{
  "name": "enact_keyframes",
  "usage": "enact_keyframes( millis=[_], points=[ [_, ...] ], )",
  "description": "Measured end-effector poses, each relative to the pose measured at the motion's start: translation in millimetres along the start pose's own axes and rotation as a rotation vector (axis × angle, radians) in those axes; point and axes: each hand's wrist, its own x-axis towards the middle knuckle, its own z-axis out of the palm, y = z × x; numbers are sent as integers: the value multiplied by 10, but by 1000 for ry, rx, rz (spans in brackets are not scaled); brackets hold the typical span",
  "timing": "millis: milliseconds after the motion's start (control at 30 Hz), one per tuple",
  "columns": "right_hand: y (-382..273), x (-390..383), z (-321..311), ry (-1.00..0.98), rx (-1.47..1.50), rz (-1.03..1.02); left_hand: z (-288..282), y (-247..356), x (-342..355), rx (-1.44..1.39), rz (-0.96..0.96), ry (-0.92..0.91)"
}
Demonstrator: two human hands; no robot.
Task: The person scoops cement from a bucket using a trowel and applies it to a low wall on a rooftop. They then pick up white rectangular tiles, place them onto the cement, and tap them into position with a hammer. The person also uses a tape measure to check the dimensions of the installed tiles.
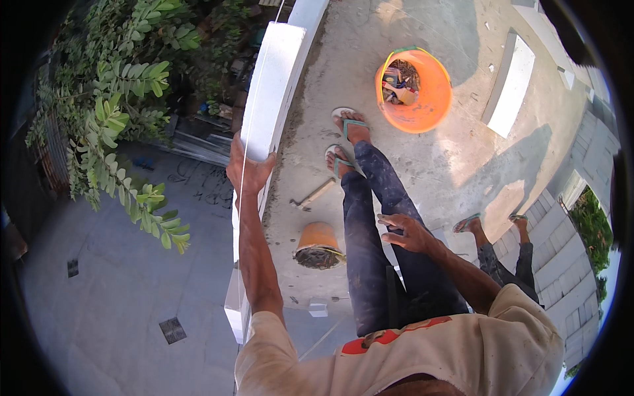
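My left hand (251, 165) is closed on the near end of a white building block (272, 92), thumb on one side and fingers on the other. The block lies along the top of a low wall of white blocks (306, 14). A thin taut string runs along the wall, passing close by that hand. My right hand (406, 233) hangs in front of my thigh with its fingers apart, holding nothing. Between the wall and my legs, a hammer (313, 195) with a wooden handle lies on the concrete. Nearer me stands a small orange bucket (318, 245) with grey material in it.
A large orange bucket (432, 99) holding tools stands beyond my feet. Further right a loose white block (512, 86) lies on the concrete floor. Another person's legs (505, 261) show at the right, near stacked blocks (561, 277). Leafy branches (125, 132) and a lower grey surface (125, 264) are left of the wall.
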Motion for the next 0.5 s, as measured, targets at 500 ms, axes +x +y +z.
enact_keyframes(
  millis=[500],
  points=[
    [37, 22, 35, -12, 94, -1, 116, -201, -14, 54, 42, 43]
  ],
)
